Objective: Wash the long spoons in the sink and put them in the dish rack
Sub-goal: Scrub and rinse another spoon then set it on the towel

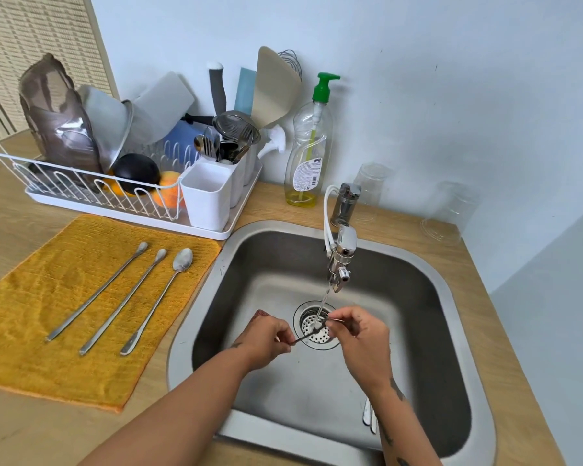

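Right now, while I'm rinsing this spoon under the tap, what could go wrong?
The wet long spoon is only pinched near its ends by your left hand and right hand, so it may slip onto the drain strainer. The water stream landing on it could splash past the sink rim.

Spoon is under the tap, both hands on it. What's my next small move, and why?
Probably draw the spoon sideways through the stream, with the left hand and right hand pinching it on either side: the thin water meets it at one spot only, above the drain.
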